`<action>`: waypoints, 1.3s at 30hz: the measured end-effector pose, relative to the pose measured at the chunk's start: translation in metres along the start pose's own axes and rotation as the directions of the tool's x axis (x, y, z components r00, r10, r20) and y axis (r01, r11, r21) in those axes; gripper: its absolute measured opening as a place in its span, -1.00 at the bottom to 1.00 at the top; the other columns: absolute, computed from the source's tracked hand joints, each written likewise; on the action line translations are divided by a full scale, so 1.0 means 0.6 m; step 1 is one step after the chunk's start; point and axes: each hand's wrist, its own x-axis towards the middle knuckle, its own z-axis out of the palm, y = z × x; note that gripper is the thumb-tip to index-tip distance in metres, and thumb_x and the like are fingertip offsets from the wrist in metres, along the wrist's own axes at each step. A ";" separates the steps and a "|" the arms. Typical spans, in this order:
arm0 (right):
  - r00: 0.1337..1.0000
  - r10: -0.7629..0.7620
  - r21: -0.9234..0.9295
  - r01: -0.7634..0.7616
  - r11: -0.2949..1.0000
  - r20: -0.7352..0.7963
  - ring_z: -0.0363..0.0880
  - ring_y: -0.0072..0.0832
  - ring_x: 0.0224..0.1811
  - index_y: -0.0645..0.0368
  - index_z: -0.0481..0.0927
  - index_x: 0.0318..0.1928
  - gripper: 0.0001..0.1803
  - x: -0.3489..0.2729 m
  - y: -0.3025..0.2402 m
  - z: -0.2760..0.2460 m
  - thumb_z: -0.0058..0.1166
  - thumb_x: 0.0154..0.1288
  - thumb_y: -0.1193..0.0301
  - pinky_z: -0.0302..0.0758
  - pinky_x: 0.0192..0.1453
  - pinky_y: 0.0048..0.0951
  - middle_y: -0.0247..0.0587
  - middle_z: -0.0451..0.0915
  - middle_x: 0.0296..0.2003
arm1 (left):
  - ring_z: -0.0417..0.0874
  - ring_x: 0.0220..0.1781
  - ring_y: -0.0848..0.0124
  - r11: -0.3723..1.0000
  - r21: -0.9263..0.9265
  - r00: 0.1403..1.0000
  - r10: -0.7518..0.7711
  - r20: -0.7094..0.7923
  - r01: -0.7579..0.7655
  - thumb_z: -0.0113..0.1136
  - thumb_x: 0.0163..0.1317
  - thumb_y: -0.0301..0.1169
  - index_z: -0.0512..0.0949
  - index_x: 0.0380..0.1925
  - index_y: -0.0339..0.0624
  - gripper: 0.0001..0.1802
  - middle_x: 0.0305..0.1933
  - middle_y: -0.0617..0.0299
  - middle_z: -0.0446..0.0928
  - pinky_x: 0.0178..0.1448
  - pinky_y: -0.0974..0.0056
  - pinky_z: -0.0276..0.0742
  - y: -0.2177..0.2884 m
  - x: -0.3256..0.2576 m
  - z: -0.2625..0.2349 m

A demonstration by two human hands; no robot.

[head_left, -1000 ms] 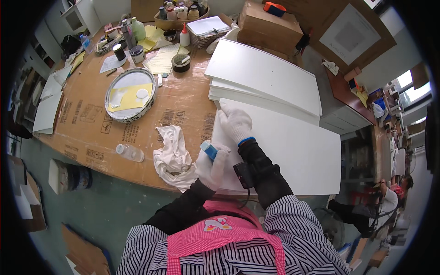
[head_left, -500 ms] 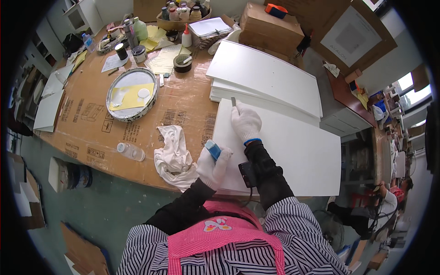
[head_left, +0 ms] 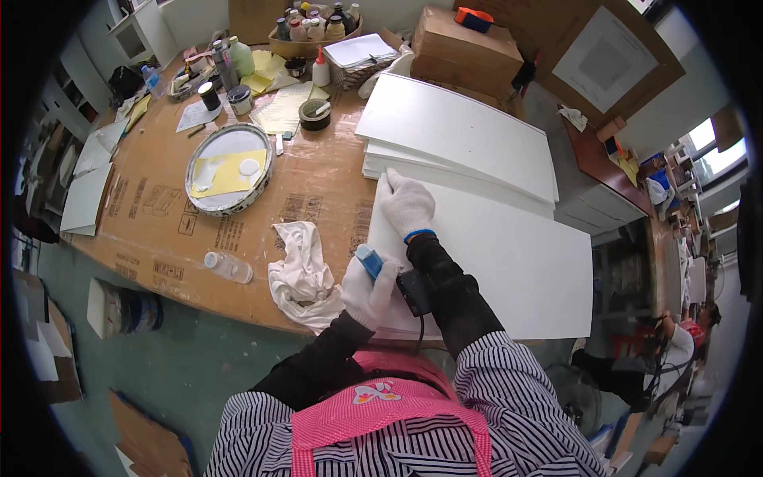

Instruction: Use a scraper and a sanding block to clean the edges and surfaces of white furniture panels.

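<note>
1. The right hand (head_left: 407, 203) now lies flat and open on the white board's (head_left: 493, 254) far corner, reaching further than before.
2. The left hand (head_left: 367, 288) still grips a small blue block (head_left: 369, 261), possibly a sponge, at the board's near edge beside the white rag (head_left: 302, 274) on the tabletop (head_left: 159, 215).

We have one head-worn fisheye view, looking steeply down from above our own chest and forearms, facing forward across the cardboard-covered table (head_left: 159, 215). Near ground: striped sleeves and pink apron (head_left: 381, 405) at the lower edge. Far ground bends at the rim: shelves left, window right.
</note>
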 end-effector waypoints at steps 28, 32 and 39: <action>0.997 -0.031 -0.111 0.022 0.994 -0.075 0.73 -0.01 -0.24 0.18 0.65 -0.07 -0.65 0.005 0.053 0.006 -0.03 0.34 0.22 0.61 -0.14 0.03 0.02 0.72 -0.36 | 0.65 -0.17 0.34 0.995 -0.087 0.999 0.042 0.005 -0.041 0.07 0.44 -0.32 0.61 -0.25 -0.37 -0.71 -0.25 0.09 0.66 0.19 0.20 0.50 -0.010 0.000 -0.009; 0.988 -0.153 -0.030 0.153 0.988 -0.008 0.70 0.04 -0.18 0.18 0.63 -0.15 -0.67 0.030 -0.019 0.029 -0.08 0.33 0.22 0.58 -0.08 0.04 0.10 0.70 -0.30 | 0.62 -0.10 0.32 0.999 0.006 0.999 0.044 0.015 -0.045 0.02 0.44 -0.31 0.61 -0.26 -0.33 -0.71 -0.22 0.10 0.64 0.25 0.17 0.42 0.008 0.006 -0.004; 0.949 0.184 0.110 -0.160 0.981 -0.257 0.70 0.01 -0.34 0.07 0.66 0.16 -0.54 -0.047 0.129 -0.034 0.05 0.31 0.21 0.57 -0.23 0.03 0.09 0.69 -0.38 | 0.62 -0.11 0.30 0.994 -0.013 0.994 0.109 -0.019 -0.109 -0.08 0.51 -0.20 0.59 -0.22 -0.35 -0.59 -0.22 0.08 0.65 0.13 0.20 0.48 0.000 0.000 -0.017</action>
